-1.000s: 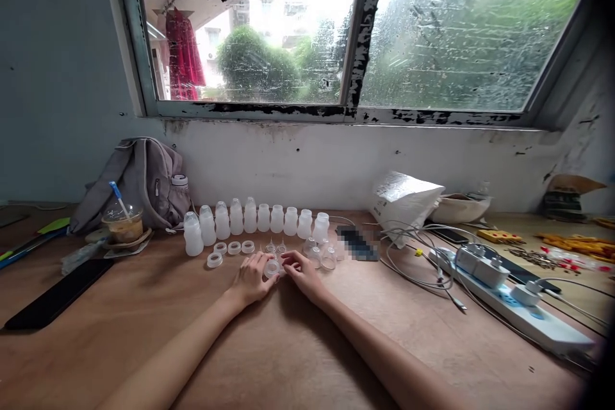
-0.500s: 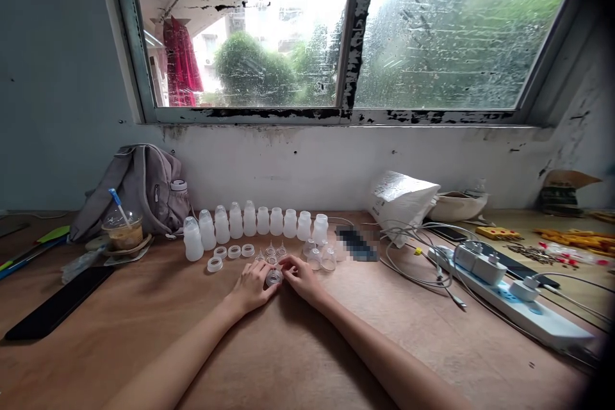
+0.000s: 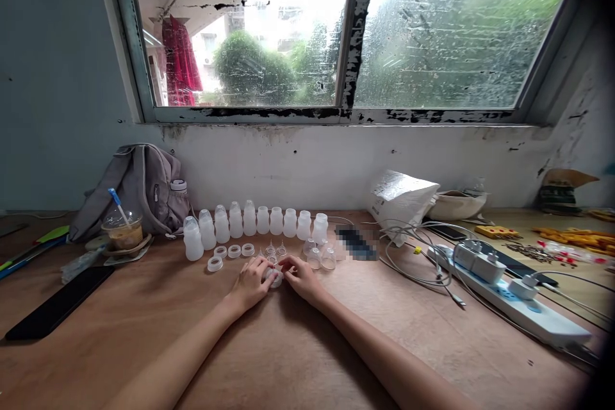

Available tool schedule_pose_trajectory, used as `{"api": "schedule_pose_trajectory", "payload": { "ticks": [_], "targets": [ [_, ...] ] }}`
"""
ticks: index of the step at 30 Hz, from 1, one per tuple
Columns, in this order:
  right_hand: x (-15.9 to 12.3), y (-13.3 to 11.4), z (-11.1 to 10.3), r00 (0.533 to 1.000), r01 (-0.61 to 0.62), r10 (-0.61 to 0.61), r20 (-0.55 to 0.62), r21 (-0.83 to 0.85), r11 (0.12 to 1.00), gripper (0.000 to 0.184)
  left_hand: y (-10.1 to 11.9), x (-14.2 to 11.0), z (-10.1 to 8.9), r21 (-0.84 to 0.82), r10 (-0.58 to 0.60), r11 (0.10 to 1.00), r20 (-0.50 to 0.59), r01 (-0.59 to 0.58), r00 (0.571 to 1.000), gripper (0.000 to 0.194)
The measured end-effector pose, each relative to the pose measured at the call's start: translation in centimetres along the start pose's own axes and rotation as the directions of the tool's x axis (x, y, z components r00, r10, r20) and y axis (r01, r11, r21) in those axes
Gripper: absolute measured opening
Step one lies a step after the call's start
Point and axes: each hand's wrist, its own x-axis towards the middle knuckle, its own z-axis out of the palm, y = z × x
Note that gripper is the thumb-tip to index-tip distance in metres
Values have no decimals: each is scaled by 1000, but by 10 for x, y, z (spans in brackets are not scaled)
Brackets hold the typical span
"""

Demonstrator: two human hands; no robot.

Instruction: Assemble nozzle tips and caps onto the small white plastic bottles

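Observation:
My left hand (image 3: 252,282) is closed on a translucent bottle collar ring (image 3: 275,281) low over the table, its thumb lying across the ring. Close on the other side, my right hand (image 3: 300,277) has its fingers pinched together at the ring's edge; whatever they hold is too small to make out. Just beyond my fingertips stand several clear bottle nipples (image 3: 281,250). White collar rings (image 3: 214,264) lie to their left, and clear domed caps (image 3: 328,259) to their right. Behind, milky baby bottles (image 3: 193,243) form a curved row; those on the left are capped, those on the right have bare necks.
On the left are a grey backpack (image 3: 144,186), an iced drink cup (image 3: 123,230) and a black flat slab (image 3: 60,304). To the right are a white pouch (image 3: 403,198), tangled cables (image 3: 408,275) and a power strip (image 3: 548,317) with plugs.
My left thumb has moved from the near side of the collar ring up onto it, and the ring has shifted slightly. My right hand has barely moved.

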Motion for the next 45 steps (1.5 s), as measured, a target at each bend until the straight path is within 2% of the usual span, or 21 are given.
{"api": "schedule_pose_trajectory", "payload": {
  "ticks": [2,5,8,12,15,17,21,27,32,39,45],
  "targets": [
    [-1,-3,-2,999,35,-35,4,-11,999,30,0,1,0,-80,-59,995,-4,59,998,17],
    [-5,-9,-2,984,178,-178,7,-46,983,41,0,2,0,-156,-119,981,-15,116,993,21],
    [-9,-13,2,958,286,-286,11,-76,955,36,2,1,2,-325,-176,931,4,168,984,22],
    [-10,-12,9,967,245,-251,-53,-95,965,18,5,1,7,-557,-229,799,69,228,971,23],
    [-9,-8,11,976,190,-201,-83,-120,974,14,8,0,7,-610,-299,741,74,281,951,25],
    [-7,-6,11,981,156,-171,-96,-142,977,10,9,-1,6,-587,-280,764,74,269,957,24],
    [-6,-3,11,988,91,-112,-108,-188,978,5,12,-3,1,-455,-158,874,66,171,985,22],
    [-3,-1,14,996,-5,-18,-88,-254,967,9,14,-6,-2,-272,-73,958,70,89,995,16],
    [-3,-6,15,997,-57,39,-65,-312,948,9,15,-6,-2,-152,-88,983,74,98,993,20],
    [-5,-14,14,996,-89,79,-42,-361,928,8,20,-5,-5,-59,-130,989,108,137,986,20],
    [-3,-16,13,990,-138,143,-16,-384,913,15,24,-5,-5,14,-156,988,127,156,980,19]
  ]
}}
